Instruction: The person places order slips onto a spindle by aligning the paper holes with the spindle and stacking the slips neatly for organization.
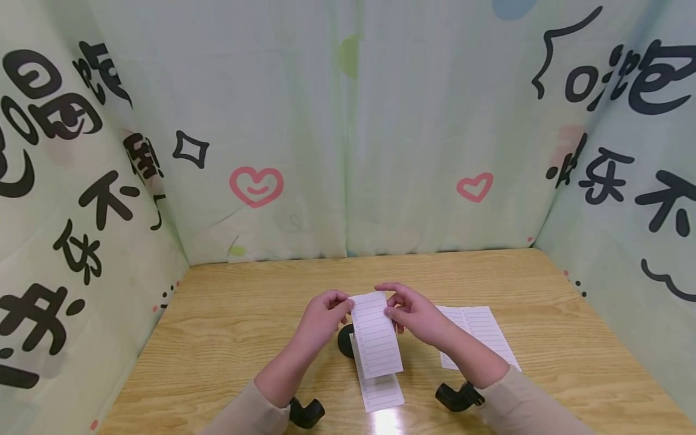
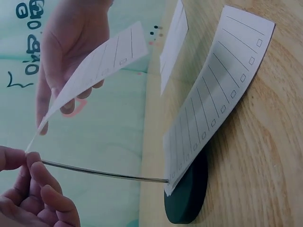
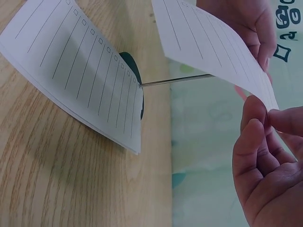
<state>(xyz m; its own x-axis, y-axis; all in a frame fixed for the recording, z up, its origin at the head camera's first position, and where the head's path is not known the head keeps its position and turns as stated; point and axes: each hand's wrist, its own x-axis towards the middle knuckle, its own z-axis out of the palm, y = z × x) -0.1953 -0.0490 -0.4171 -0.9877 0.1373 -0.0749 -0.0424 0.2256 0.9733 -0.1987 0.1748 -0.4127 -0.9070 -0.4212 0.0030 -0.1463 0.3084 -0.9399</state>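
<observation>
Pinching on both sides, the left hand and right hand each have a grip on 1 upper corner of a white, lined paper slip with checkboxes, held up above the light wooden bench! Below it, a thin silver metal rod meets white lined slips over a round black base; more white lined paper lies right.
</observation>
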